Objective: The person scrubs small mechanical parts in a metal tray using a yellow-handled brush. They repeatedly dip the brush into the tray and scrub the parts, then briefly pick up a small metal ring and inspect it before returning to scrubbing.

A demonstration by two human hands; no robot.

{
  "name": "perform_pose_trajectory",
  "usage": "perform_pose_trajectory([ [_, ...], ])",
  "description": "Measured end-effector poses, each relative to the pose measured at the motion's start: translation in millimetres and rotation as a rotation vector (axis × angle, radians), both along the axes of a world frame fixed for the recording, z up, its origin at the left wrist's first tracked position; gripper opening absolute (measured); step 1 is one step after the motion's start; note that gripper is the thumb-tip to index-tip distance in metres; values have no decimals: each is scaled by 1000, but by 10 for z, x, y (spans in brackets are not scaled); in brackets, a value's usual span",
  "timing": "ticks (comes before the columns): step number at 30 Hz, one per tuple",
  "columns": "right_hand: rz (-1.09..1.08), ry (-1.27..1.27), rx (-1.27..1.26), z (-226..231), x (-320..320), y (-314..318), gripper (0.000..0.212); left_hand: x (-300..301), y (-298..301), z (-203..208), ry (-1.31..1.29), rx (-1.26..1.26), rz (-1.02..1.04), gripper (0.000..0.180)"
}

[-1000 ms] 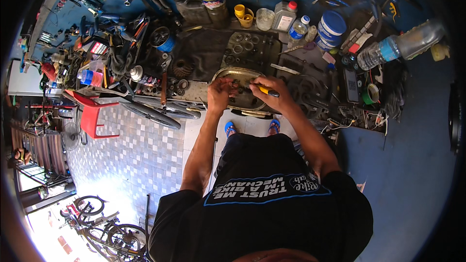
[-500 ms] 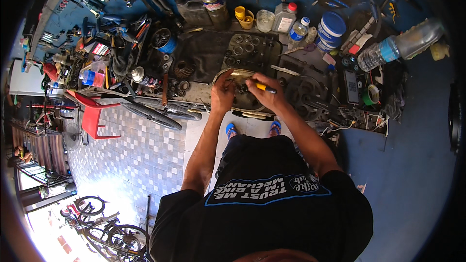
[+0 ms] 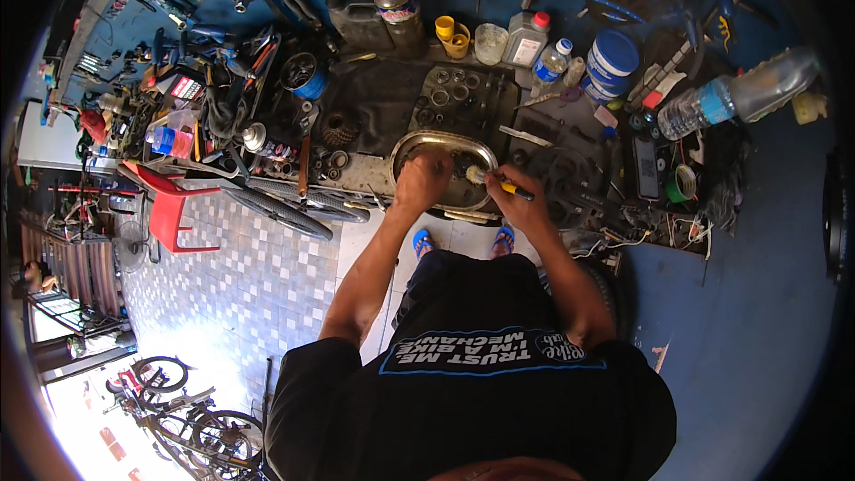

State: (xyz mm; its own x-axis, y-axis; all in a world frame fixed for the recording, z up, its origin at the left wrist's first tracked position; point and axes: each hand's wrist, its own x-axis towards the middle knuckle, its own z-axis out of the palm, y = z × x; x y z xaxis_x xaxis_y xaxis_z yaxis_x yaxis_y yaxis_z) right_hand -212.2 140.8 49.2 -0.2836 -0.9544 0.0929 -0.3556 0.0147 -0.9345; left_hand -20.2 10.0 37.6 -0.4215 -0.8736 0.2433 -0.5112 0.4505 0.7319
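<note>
Both hands work in the oval metal tray (image 3: 403, 147), right hand (image 3: 514, 200) gripping a yellow-handled tool (image 3: 501, 184).

A shiny oval metal tray (image 3: 405, 144) lies flat at the near edge of the cluttered workbench, its long side running left to right. A small dark part (image 3: 460, 163), too small to make out, sits inside it toward the right. A brush (image 3: 500, 184) with a yellow and black handle lies tilted over the tray's right rim, its head pointing at the part.
</note>
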Motion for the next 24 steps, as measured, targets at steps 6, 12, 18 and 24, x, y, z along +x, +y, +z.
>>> perform_pose_trajectory([
  [6, -92, -3, 53, 47, -69, 151, 17, -272, -820, -195, -61, 129, 192, 14],
  [12, -86, -10, 22, 156, -17, 98, 24, -196, -1479, -452, -132, 170, 311, 20],
  [18, -104, -39, -3, 145, -92, 30, 32, 18, -791, -241, -197, -45, 44, 20],
  [24, -29, 24, -12, 56, -99, -200, 30, 263, 166, -414, -549, -270, -58, 49],
])
